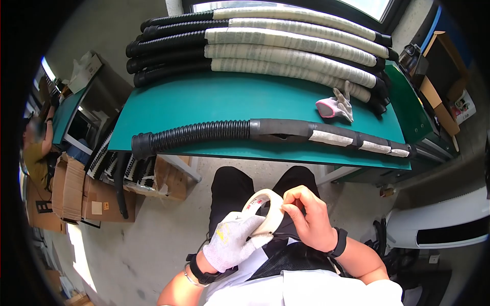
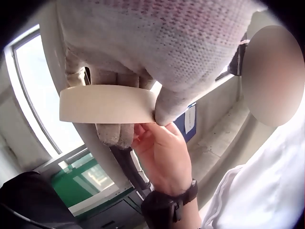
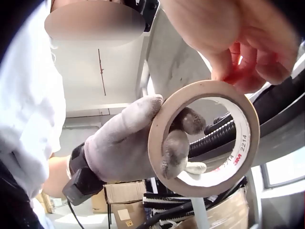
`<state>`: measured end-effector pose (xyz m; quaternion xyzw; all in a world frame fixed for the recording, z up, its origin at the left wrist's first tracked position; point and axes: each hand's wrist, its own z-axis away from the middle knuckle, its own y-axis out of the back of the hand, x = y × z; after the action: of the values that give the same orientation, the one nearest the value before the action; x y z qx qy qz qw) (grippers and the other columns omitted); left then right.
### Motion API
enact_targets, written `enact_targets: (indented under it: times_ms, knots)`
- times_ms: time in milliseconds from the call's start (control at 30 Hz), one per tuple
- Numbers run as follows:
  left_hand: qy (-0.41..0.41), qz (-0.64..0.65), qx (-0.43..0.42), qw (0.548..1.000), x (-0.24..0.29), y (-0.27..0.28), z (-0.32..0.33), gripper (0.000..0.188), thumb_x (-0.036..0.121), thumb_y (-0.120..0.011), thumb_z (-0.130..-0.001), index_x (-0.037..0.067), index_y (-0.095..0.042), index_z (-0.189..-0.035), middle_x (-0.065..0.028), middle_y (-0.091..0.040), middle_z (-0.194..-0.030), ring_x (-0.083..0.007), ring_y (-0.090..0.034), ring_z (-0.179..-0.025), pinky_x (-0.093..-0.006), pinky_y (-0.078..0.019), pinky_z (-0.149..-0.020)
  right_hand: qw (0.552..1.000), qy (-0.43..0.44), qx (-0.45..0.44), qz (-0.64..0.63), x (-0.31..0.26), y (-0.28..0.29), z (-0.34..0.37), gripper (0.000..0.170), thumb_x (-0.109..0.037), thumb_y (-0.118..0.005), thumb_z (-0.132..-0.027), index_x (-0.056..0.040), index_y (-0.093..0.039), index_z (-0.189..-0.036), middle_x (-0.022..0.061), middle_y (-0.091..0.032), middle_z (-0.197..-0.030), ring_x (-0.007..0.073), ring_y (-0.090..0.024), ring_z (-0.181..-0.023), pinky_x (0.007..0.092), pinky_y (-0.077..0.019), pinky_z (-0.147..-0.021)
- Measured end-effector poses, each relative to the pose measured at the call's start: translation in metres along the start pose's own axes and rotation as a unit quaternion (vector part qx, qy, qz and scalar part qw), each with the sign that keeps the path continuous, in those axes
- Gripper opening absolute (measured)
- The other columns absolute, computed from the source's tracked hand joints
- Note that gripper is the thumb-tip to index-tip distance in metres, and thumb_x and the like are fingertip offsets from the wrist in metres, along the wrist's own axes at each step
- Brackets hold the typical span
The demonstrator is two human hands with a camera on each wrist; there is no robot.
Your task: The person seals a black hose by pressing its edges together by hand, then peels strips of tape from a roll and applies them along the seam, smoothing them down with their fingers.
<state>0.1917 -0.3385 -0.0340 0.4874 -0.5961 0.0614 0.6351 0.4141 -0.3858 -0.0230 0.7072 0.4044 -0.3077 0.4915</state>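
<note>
A roll of cream masking tape (image 1: 275, 214) is held above the lap, its core printed 3M 2214 in the right wrist view. My gloved left hand (image 1: 234, 239) grips the roll (image 3: 157, 138), with fingers through its core and the thumb outside. My bare right hand (image 1: 312, 219) has thumb and forefinger together at the roll's outer edge; in the right wrist view its fingertips (image 3: 238, 78) touch the rim. Whether they pinch a tape end is hard to see. In the left wrist view, the right hand (image 2: 164, 152) sits just below the roll (image 2: 107, 104).
On the green table (image 1: 204, 102) lie a black corrugated hose (image 1: 204, 134) with white strips, a loose glove (image 1: 337, 106), and several wrapped hoses (image 1: 296, 38) along the back. Cardboard boxes (image 1: 104, 196) stand at left, where another person (image 1: 38, 153) is visible.
</note>
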Motion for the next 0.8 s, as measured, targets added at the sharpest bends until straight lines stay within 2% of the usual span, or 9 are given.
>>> enact_targets:
  times_ms: [100, 200, 300, 333, 367, 500, 633, 700, 800]
  knots:
    - [0.021, -0.018, 0.025, 0.999, 0.001, 0.002, -0.009, 0.026, 0.025, -0.081, -0.087, 0.006, -0.077, -0.105, -0.0151, -0.07, -0.075, -0.0341, -0.071, -0.071, -0.0408, -0.0558, -0.069, 1.0, -0.008, -0.008, -0.01, 0.0, 0.003, 0.0, 0.008, -0.001, -0.068, -0.098, -0.0001, -0.061, -0.102, 0.0112, -0.062, -0.09, 0.0224, -0.062, -0.074, 0.0331, -0.0514, -0.068]
    - [0.072, 0.012, 0.022, 0.997, 0.001, 0.002, -0.011, 0.025, 0.026, -0.08, -0.088, 0.006, -0.077, -0.102, -0.0152, -0.07, -0.073, -0.0326, -0.072, -0.07, -0.04, -0.0554, -0.068, 0.998, -0.039, -0.012, -0.052, 0.0, 0.008, 0.003, 0.007, -0.002, -0.066, -0.1, 0.0006, -0.06, -0.102, 0.0099, -0.063, -0.091, 0.0175, -0.062, -0.076, 0.0313, -0.0524, -0.07]
    - [0.029, 0.085, -0.013, 0.996, -0.01, 0.005, -0.004, 0.03, 0.023, -0.075, -0.092, 0.0, -0.073, -0.112, -0.0159, -0.07, -0.078, -0.0301, -0.07, -0.074, -0.0384, -0.0536, -0.071, 0.991, -0.099, -0.032, -0.082, -0.002, 0.017, -0.002, 0.007, -0.003, -0.064, -0.102, 0.0015, -0.059, -0.103, 0.0066, -0.063, -0.093, 0.0121, -0.063, -0.083, 0.0285, -0.0536, -0.077]
    - [0.011, 0.112, -0.019, 0.993, -0.012, 0.004, -0.002, 0.03, 0.022, -0.073, -0.094, -0.001, -0.072, -0.113, -0.0159, -0.069, -0.08, -0.0296, -0.069, -0.076, -0.0382, -0.0533, -0.071, 0.968, -0.166, -0.023, -0.185, 0.009, 0.021, -0.001, 0.008, -0.004, -0.064, -0.102, 0.0007, -0.059, -0.106, 0.0034, -0.063, -0.095, 0.0096, -0.062, -0.088, 0.0268, -0.053, -0.082]
    - [0.041, 0.177, -0.044, 0.982, -0.011, 0.005, 0.003, 0.031, 0.02, -0.067, -0.097, -0.004, -0.068, -0.117, -0.0163, -0.068, -0.082, -0.0298, -0.067, -0.078, -0.0385, -0.0522, -0.072, 0.96, -0.177, -0.025, -0.216, 0.012, 0.023, -0.002, 0.013, -0.003, -0.066, -0.101, 0.0006, -0.059, -0.111, 0.0022, -0.063, -0.096, 0.0079, -0.061, -0.09, 0.0256, -0.0527, -0.083]
    - [0.06, 0.175, -0.022, 0.983, 0.001, 0.011, 0.007, 0.032, 0.017, -0.065, -0.095, -0.005, -0.068, -0.117, -0.012, -0.071, -0.083, -0.027, -0.066, -0.076, -0.0369, -0.0526, -0.075, 0.918, -0.214, -0.007, -0.333, 0.003, 0.018, -0.004, 0.022, 0.0, -0.074, -0.096, 0.0012, -0.066, -0.116, 0.002, -0.064, -0.094, 0.0064, -0.063, -0.088, 0.0239, -0.0541, -0.081]
    - [0.044, 0.098, -0.013, 0.994, 0.012, 0.018, 0.005, 0.041, 0.017, -0.065, -0.094, -0.004, -0.066, -0.13, -0.0116, -0.072, -0.078, -0.0276, -0.066, -0.075, -0.0373, -0.0522, -0.075, 0.99, -0.112, -0.033, -0.083, 0.01, 0.02, -0.009, 0.008, 0.003, -0.081, -0.087, 0.0017, -0.076, -0.092, 0.0058, -0.067, -0.091, 0.0113, -0.064, -0.078, 0.0261, -0.0554, -0.072]
    - [0.014, 0.044, -0.005, 0.999, 0.01, 0.018, 0.005, 0.048, 0.015, -0.064, -0.094, -0.003, -0.064, -0.138, -0.0116, -0.071, -0.077, -0.0293, -0.065, -0.074, -0.0386, -0.0516, -0.074, 0.996, -0.078, -0.016, -0.036, 0.004, 0.022, -0.009, 0.009, 0.002, -0.082, -0.085, 0.0008, -0.076, -0.091, 0.0068, -0.067, -0.089, 0.0124, -0.063, -0.076, 0.0263, -0.0532, -0.069]
    - [0.002, 0.002, 0.022, 1.0, 0.01, 0.018, 0.007, 0.048, 0.014, -0.064, -0.093, -0.002, -0.064, -0.138, -0.0134, -0.071, -0.077, -0.0321, -0.066, -0.075, -0.0399, -0.0513, -0.073, 0.999, -0.05, 0.008, -0.017, 0.001, 0.023, -0.006, 0.01, 0.0, -0.083, -0.083, -0.0007, -0.075, -0.089, 0.0074, -0.066, -0.087, 0.0148, -0.061, -0.073, 0.0282, -0.0484, -0.066]
